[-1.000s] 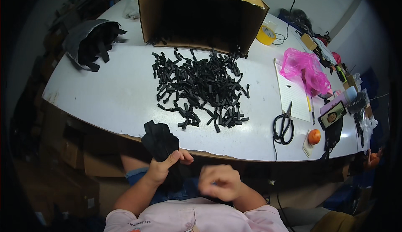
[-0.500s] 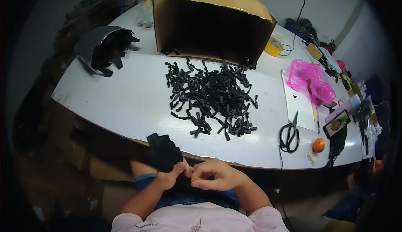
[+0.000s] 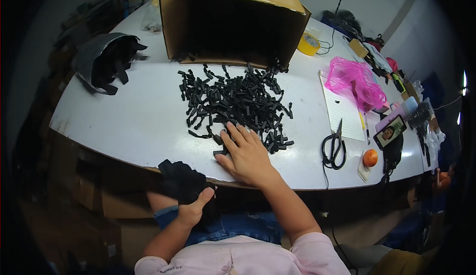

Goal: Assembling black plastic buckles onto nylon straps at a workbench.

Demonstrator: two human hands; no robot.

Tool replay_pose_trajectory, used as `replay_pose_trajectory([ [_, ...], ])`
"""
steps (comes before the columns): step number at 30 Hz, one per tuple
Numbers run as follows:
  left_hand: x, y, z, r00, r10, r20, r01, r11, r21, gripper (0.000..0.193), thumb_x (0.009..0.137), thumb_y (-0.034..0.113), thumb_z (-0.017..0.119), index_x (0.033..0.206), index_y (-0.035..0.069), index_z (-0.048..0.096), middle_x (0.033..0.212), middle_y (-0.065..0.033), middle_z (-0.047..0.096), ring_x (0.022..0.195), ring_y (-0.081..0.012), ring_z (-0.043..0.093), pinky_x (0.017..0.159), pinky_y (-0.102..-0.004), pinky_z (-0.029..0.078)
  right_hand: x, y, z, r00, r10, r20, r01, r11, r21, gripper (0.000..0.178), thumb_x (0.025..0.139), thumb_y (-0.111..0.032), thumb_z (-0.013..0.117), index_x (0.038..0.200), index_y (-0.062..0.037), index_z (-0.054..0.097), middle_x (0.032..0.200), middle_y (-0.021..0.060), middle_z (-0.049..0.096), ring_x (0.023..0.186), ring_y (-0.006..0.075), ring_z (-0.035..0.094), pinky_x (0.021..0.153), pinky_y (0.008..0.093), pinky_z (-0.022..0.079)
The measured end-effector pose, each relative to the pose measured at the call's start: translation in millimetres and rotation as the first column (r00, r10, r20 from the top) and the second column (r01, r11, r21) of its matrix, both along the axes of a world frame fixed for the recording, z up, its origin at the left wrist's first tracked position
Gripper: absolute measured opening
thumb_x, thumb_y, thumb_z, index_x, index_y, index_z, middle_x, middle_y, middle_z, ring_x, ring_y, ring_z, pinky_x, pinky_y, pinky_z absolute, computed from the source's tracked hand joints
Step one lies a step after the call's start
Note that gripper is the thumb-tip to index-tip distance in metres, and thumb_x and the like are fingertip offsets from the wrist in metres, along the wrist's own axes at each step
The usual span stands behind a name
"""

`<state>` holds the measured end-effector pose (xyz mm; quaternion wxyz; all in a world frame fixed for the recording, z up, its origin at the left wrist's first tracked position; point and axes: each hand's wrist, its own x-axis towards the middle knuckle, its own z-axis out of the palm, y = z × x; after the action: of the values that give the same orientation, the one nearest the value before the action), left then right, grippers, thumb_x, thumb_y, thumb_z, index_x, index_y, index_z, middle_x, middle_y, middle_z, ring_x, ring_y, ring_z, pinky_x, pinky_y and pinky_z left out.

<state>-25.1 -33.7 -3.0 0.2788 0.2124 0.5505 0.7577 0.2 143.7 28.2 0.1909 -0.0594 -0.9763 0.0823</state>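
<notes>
The right hand [image 3: 246,155] is being laid flat, fingers spread, on the near edge of the pile of small black parts [image 3: 233,104] on the white desk [image 3: 139,121]; nothing is enclosed in its grip yet. The pile is lying straight ahead of it, toward the open cardboard box [image 3: 233,22]. The left hand [image 3: 192,209] is being kept below the desk edge, its grip closed on a black bag [image 3: 181,181], farther from the parts.

The person wears a pale pink short-sleeved top with small dark lettering at the near left, blue jeans, bare forearms.
</notes>
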Motion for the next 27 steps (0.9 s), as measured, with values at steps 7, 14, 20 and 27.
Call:
replay_pose_trajectory([
  [7, 2, 2, -3, 0.978, -0.058, -0.198, 0.024, 0.985, -0.171, 0.015, 0.074, 0.010, 0.061, 0.084, 0.002, 0.054, 0.079, -0.0038, 0.053, 0.074, -0.0135, 0.051, 0.068, -0.0239, 0.041, 58, -16, 7, 0.991, -0.058, -0.124, 0.017, 0.951, -0.308, 0.037, 0.074, -0.023, 0.059, 0.105, -0.0044, 0.051, 0.096, 0.0116, 0.052, 0.088, 0.0246, 0.050, 0.076, 0.0344, 0.038],
  [14, 10, 13, 1, 0.876, -0.200, -0.439, 0.096, 0.964, -0.246, 0.014, 0.076, 0.015, 0.060, 0.084, 0.005, 0.056, 0.077, -0.0037, 0.052, 0.069, -0.0132, 0.049, 0.061, -0.0261, 0.039, 75, -40, 0, 0.985, 0.038, -0.170, -0.169, 0.458, -0.873, 0.008, 0.077, -0.006, 0.054, 0.076, 0.0013, 0.056, 0.061, 0.0043, 0.052, 0.049, 0.0073, 0.043, 0.046, 0.0198, 0.034],
  [20, 13, 11, 6, 0.965, -0.143, -0.219, 0.123, 0.987, -0.101, 0.015, 0.073, 0.005, 0.059, 0.088, 0.007, 0.059, 0.073, -0.0062, 0.052, 0.067, -0.0177, 0.051, 0.062, -0.0230, 0.041, 76, -42, -19, 0.961, 0.030, -0.274, -0.263, 0.403, -0.877, 0.008, 0.077, -0.006, 0.054, 0.075, 0.0014, 0.057, 0.058, 0.0044, 0.051, 0.048, 0.0078, 0.044, 0.044, 0.0203, 0.034],
  [27, 16, 10, 9, 0.924, -0.036, -0.381, 0.002, 0.996, -0.089, 0.009, 0.080, 0.012, 0.054, 0.082, 0.004, 0.054, 0.079, -0.0053, 0.052, 0.072, -0.0135, 0.049, 0.066, -0.0243, 0.039, 73, -41, -5, 0.985, -0.010, -0.173, -0.140, 0.547, -0.826, 0.012, 0.074, -0.009, 0.057, 0.084, -0.0040, 0.059, 0.071, 0.0068, 0.054, 0.054, 0.0120, 0.047, 0.047, 0.0228, 0.037],
])
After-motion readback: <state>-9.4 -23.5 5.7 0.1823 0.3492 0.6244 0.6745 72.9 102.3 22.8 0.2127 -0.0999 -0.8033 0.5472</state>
